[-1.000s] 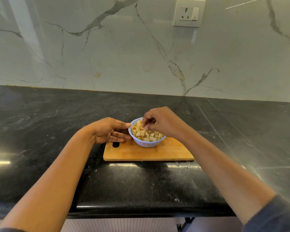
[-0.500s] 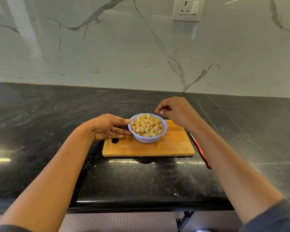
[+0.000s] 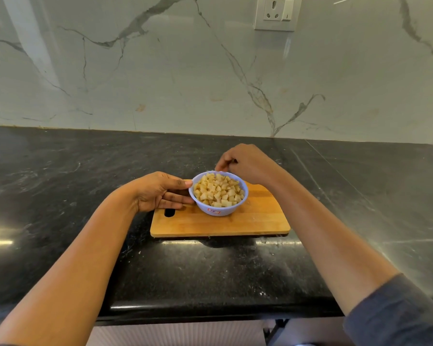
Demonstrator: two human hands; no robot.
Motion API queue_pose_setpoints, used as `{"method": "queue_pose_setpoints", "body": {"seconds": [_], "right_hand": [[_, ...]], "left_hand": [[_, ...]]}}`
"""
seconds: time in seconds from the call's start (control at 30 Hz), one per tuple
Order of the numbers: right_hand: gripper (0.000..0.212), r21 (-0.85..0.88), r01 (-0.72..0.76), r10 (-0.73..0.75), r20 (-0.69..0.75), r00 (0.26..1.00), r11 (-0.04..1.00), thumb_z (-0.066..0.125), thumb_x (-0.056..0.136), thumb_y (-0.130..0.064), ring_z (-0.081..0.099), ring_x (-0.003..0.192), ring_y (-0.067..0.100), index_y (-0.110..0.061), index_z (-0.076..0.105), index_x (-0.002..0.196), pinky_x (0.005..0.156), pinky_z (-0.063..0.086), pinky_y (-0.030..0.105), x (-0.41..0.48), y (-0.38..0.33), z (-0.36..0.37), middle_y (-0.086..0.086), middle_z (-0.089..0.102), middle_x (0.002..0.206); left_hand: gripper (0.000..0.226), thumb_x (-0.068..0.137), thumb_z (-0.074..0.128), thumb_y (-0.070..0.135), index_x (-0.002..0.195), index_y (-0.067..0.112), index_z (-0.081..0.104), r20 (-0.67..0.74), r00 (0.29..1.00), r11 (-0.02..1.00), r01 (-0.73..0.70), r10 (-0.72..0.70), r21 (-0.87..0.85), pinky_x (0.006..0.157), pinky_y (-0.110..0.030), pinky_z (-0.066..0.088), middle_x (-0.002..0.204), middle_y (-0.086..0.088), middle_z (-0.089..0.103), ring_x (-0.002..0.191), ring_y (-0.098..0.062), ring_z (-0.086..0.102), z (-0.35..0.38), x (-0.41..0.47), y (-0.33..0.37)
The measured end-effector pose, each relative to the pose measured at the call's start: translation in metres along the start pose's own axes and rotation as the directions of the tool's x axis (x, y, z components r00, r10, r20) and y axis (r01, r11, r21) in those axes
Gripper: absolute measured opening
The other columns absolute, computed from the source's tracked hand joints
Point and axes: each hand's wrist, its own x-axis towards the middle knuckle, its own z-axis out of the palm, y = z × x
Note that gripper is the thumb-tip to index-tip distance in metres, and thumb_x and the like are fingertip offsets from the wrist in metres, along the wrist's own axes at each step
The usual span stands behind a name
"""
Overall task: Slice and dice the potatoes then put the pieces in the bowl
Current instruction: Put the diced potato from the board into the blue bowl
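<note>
Right hand has shifted to the far rim of the bowl, curled, contents unclear; I brace its left wall with straight-fingered left hand, releasing centrally.

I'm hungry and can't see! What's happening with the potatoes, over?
Status: left grip flat against the bowl; right grip curled at its far rim, load unclear. Heaped potato cubes in bowl, on board. Nothing blocking.

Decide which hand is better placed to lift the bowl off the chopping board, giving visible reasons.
Probably the left hand: its thumb and straight fingers lie against the side of the bowl, ready to close. The right hand is curled at the far rim, its grip unclear.
</note>
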Motion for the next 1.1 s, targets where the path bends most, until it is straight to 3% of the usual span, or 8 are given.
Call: {"method": "queue_pose_setpoints", "body": {"seconds": [0.17, 0.37, 0.53, 0.6, 0.67, 0.8, 0.93, 1.1], "right_hand": [[0.030, 0.011, -0.016, 0.015, 0.055, 0.998, 1.000, 0.048, 0.091, -0.003, 0.059, 0.093, 0.007, -0.018, 0.073, 0.101, 0.078, 0.048, 0.024, -0.003, 0.001, 0.000, -0.003, 0.069, 0.106], [0.024, 0.144, -0.169, 0.200, -0.238, 0.950, 0.975, 0.053, 0.093, -0.011, 0.054, 0.087, 0.001, -0.024, 0.070, 0.104, 0.067, 0.038, 0.011, -0.058, 0.028, -0.020, -0.014, 0.061, 0.098], [0.017, 0.017, -0.473, 0.470, -0.152, 0.869, 0.881, 0.058, 0.087, -0.019, 0.061, 0.093, 0.013, -0.033, 0.066, 0.091, 0.077, 0.045, 0.027, -0.133, 0.063, -0.012, -0.011, 0.064, 0.092], [0.010, -0.015, -0.532, 0.528, -0.097, 0.844, 0.847, 0.063, 0.085, -0.030, 0.060, 0.095, 0.015, -0.033, 0.061, 0.094, 0.076, 0.044, 0.027, -0.150, 0.070, -0.005, -0.010, 0.062, 0.093], [0.025, -0.074, -0.526, 0.523, -0.048, 0.851, 0.848, 0.064, 0.083, -0.043, 0.059, 0.094, 0.016, -0.030, 0.057, 0.103, 0.075, 0.045, 0.030, -0.152, 0.073, 0.005, -0.007, 0.061, 0.097], [0.031, -0.096, -0.522, 0.508, -0.141, 0.850, 0.847, 0.059, 0.086, -0.033, 0.060, 0.092, 0.023, -0.016, 0.056, 0.111, 0.072, 0.040, 0.031, -0.147, 0.068, 0.022, 0.004, 0.062, 0.097], [0.028, 0.015, -0.557, 0.550, -0.178, 0.816, 0.831, 0.065, 0.080, -0.032, 0.064, 0.077, 0.021, -0.016, 0.054, 0.100, 0.070, 0.047, 0.030, -0.147, 0.064, 0.024, 0.003, 0.065, 0.080], [0.031, 0.098, -0.557, 0.562, -0.265, 0.784, 0.824, 0.068, 0.077, -0.030, 0.061, 0.078, 0.018, -0.015, 0.057, 0.102, 0.066, 0.035, 0.029, -0.154, 0.064, 0.026, 0.000, 0.064, 0.079]], "left_hand": [[0.038, 0.072, 0.067, 0.022, 0.107, 0.009, 0.067, -0.001, 1.000, 1.000, -0.004, 0.004, 0.009, 0.056, -0.023, 0.058, 0.096, -0.010, 0.074, 0.075, -0.016, 0.072, 0.000, 0.000, -0.002], [0.030, 0.080, 0.065, 0.026, 0.105, 0.010, 0.068, -0.088, 0.986, 0.984, -0.131, 0.142, 0.119, 0.070, -0.029, 0.060, 0.100, -0.009, 0.073, 0.084, -0.020, 0.072, -0.001, -0.005, 0.002], [0.018, 0.092, 0.059, 0.028, 0.109, 0.024, 0.065, -0.372, 0.828, 0.876, -0.263, 0.419, 0.403, 0.094, -0.041, 0.052, 0.113, 0.000, 0.067, 0.097, -0.012, 0.065, 0.005, -0.019, -0.009], [0.032, 0.091, 0.059, 0.037, 0.122, 0.029, 0.060, -0.390, 0.815, 0.809, -0.153, 0.428, 0.568, 0.102, -0.041, 0.043, 0.126, 0.003, 0.060, 0.110, -0.013, 0.056, 0.016, -0.031, -0.024], [0.059, 0.087, 0.057, 0.052, 0.139, 0.027, 0.046, -0.341, 0.852, 0.694, -0.037, 0.398, 0.719, 0.105, -0.042, 0.036, 0.144, -0.002, 0.046, 0.128, -0.022, 0.045, 0.028, -0.041, -0.041], [0.104, 0.072, 0.044, 0.076, 0.153, 0.019, 0.012, -0.205, 0.924, 0.470, 0.032, 0.323, 0.882, 0.118, -0.045, 0.011, 0.161, -0.005, 0.002, 0.148, -0.025, 0.000, 0.044, -0.041, -0.061], [0.114, 0.063, 0.029, 0.084, 0.154, 0.021, -0.001, -0.194, 0.943, 0.403, 0.072, 0.271, 0.912, 0.118, -0.047, 0.005, 0.160, -0.006, -0.013, 0.146, -0.025, -0.015, 0.043, -0.038, -0.062], [0.114, 0.063, 0.029, 0.084, 0.153, 0.022, -0.003, -0.168, 0.951, 0.371, 0.062, 0.259, 0.927, 0.118, -0.049, 0.006, 0.159, -0.007, -0.015, 0.146, -0.026, -0.016, 0.042, -0.034, -0.060]]}}
